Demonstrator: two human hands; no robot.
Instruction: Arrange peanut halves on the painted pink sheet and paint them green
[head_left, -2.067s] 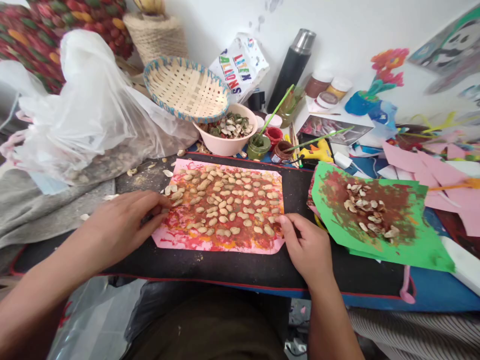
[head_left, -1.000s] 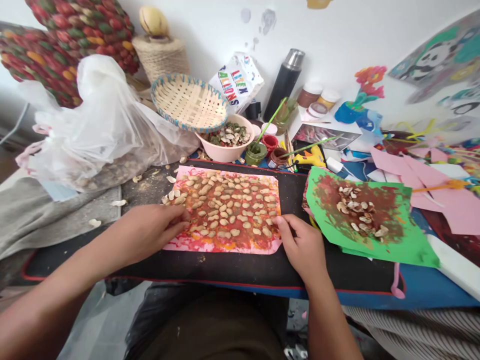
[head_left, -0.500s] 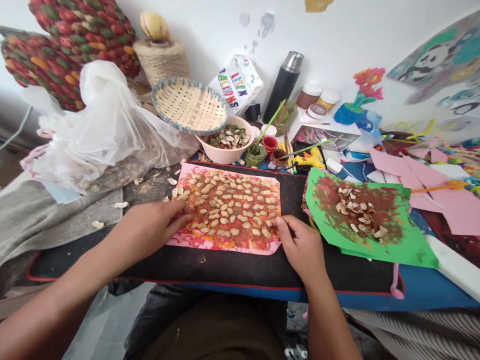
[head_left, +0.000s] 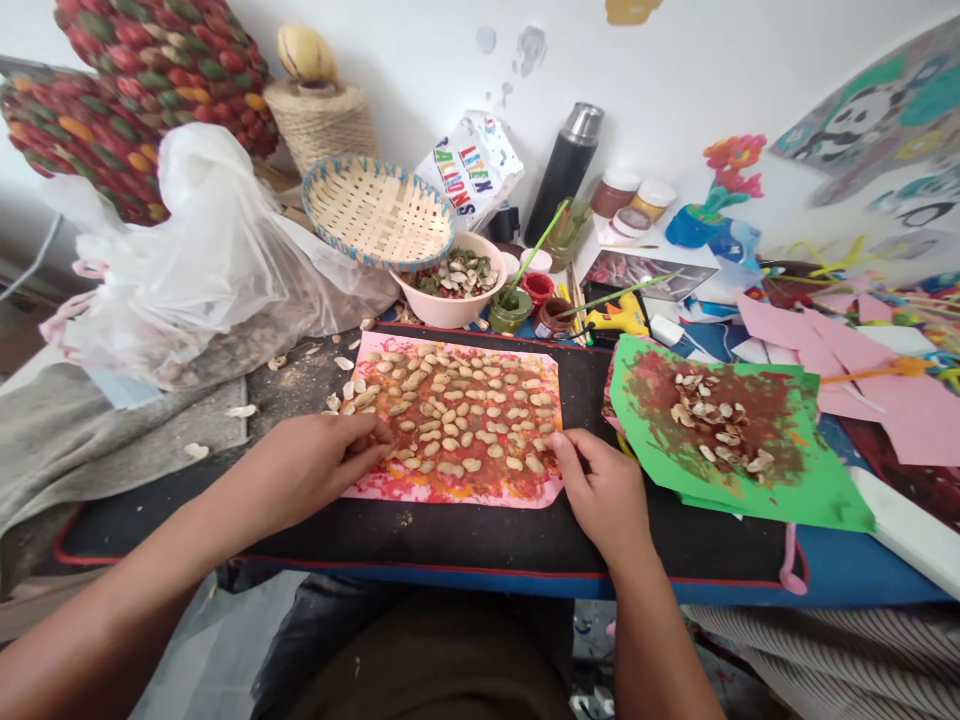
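A pink sheet of paper (head_left: 457, 490), smeared with red, orange and brown paint, lies on the black mat (head_left: 480, 545). Rows of whole peanuts in their shells (head_left: 448, 416) cover most of it. Over the paper's left side is my left hand (head_left: 319, 465), thumb and fingers brought together beside the peanuts there; what lies between the fingertips is hidden. My right hand (head_left: 604, 490) pinches the paper's right edge, its thumb on top near a peanut. Some split shells (head_left: 349, 388) lie by the upper left corner.
A green painted sheet (head_left: 806, 490) with shell pieces lies at right. Behind stand a pink bowl (head_left: 450, 310) of scraps, a woven basket (head_left: 379, 215), paint jars (head_left: 538, 290), a yellow glue gun (head_left: 622, 316) and a black flask (head_left: 564, 175). A plastic bag (head_left: 210, 250) sits at left.
My left hand has shifted slightly right and down, further over the paper, uncovering peanuts near the left edge. My right hand stays at the right edge.
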